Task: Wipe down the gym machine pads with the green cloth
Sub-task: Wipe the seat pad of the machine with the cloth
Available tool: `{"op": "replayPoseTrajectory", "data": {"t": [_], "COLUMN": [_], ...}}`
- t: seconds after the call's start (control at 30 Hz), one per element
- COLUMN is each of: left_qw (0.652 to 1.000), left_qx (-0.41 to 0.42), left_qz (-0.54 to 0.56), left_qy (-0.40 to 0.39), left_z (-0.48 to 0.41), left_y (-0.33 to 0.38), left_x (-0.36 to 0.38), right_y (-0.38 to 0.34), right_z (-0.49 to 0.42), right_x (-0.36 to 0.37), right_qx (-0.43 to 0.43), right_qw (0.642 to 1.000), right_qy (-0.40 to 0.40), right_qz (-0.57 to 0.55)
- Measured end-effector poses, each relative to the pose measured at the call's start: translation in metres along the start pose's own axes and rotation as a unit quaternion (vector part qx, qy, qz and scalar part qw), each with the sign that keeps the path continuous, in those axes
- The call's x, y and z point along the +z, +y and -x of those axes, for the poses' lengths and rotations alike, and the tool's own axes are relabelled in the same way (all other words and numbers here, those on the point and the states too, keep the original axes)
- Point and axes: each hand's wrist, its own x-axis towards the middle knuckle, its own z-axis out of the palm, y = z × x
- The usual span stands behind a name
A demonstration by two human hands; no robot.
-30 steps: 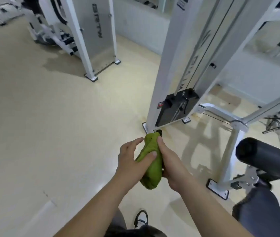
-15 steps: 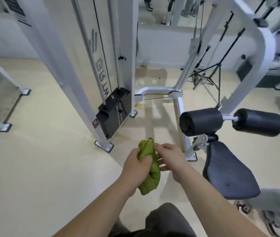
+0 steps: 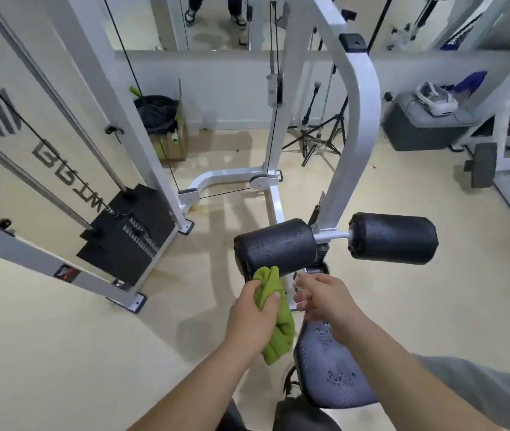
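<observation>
Green cloth (image 3: 278, 328) was bunched in the left hand (image 3: 252, 315), whose fingers were curled tight round it, its top end at the lower edge of the left roller pad (image 3: 278, 245). The right hand (image 3: 325, 301) hovered beside it, above the droplet-speckled seat pad (image 3: 331, 371), fingers loose and empty.

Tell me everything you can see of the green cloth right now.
The green cloth is a lime-green, soft, towelling-looking rag, bunched into a long wad. The left hand grips its middle. Its upper end seems to touch the lower front of the left roller pad; its lower end hangs free beside the seat pad. The right hand is off it.
</observation>
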Motion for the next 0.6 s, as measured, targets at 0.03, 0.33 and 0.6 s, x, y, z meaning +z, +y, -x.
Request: {"op": "replayPoseTrajectory", "data": {"t": [0.03,0.33,0.6], "left_qw": [1.0,0.959,0.887], "left_qx": [0.005,0.014,0.1], "left_qz": [-0.024,-0.237,-0.409], "left_qy": [-0.012,-0.155,-0.188], "left_z": [-0.006,-0.108,-0.194], "left_y": [0.001,-0.021,-0.082], "left_x": [0.013,0.134,0.24], "right_y": [0.001,0.059,0.182], "right_z": [-0.008,-0.117,-0.198], "right_x": [-0.014,-0.126,-0.178], "right_qx": [0.009,0.078,0.181], "right_qw": [1.0,0.988,0.958], "right_qy": [0.002,0.097,0.134], "right_qz": [0.005,0.086,0.179]}}
